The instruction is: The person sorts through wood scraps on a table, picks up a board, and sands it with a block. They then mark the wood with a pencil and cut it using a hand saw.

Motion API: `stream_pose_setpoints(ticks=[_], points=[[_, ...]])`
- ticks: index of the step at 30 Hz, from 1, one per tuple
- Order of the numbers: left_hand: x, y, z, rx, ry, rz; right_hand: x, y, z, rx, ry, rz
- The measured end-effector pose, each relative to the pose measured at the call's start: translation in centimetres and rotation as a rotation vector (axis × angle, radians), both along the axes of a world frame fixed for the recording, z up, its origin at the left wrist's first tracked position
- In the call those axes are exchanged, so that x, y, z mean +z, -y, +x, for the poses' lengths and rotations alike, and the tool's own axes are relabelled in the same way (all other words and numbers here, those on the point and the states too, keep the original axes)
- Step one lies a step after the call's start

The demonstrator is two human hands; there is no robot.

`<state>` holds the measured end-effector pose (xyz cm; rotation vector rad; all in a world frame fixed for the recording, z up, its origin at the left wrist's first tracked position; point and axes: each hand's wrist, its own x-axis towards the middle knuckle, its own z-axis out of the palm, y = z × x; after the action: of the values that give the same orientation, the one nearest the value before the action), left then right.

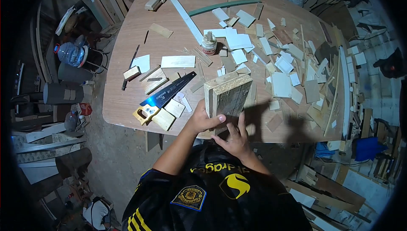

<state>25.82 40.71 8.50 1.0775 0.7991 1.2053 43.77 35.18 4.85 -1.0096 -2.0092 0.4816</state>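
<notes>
My left hand [206, 120] is closed round the lower left side of a thick wooden block [231, 97], its thumb pressed on the near face. Boards laid face to face seem to make up the block, which I hold upright over the table's front edge. My right hand [235, 141] lies against the block's lower part with its fingers spread. To the left, a handsaw [169, 93] with a yellow handle rests on the table [127, 91], beside small wooden blocks [163, 119]. Behind the block stands a jar [209, 44] with a whitish lid area and something upright in it.
White and brown wood offcuts [281, 85] cover the table's right side. A long white strip [185, 19] and a green curved strip [224, 6] lie at the back. A water bottle [71, 54] stands off to the left. Another person [96, 213] is at lower left.
</notes>
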Motion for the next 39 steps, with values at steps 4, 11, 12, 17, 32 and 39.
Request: stream_pose_setpoints(ticks=[4, 11, 12, 17, 32, 39], points=[[0.2, -0.1, 0.2, 0.033, -0.036, -0.017, 0.0, -0.1, 0.0, -0.006, -0.055, -0.033], [0.0, -1.2, 1.3, 0.125, 0.113, -0.287, 3.0, -0.9, 0.4, 0.029, 0.035, -0.276], [-0.3, -1.7, 1.5, 0.173, 0.133, -0.337, 3.2, -1.3, 0.5, 0.057, 0.004, -0.340], [0.2, -3.3, 1.5, 0.242, 0.361, -0.642, 4.0, -2.4, 0.8, 0.078, -0.100, -0.415], [-4.1, -3.7, 3.6, 0.516, 0.510, -0.861, 0.9, -3.8, 1.2, -0.089, 0.239, -0.069], [-4.5, -1.2, 3.2, 0.271, 0.357, -0.996, -0.4, -5.2, 3.5, -0.128, 0.001, -0.293]])
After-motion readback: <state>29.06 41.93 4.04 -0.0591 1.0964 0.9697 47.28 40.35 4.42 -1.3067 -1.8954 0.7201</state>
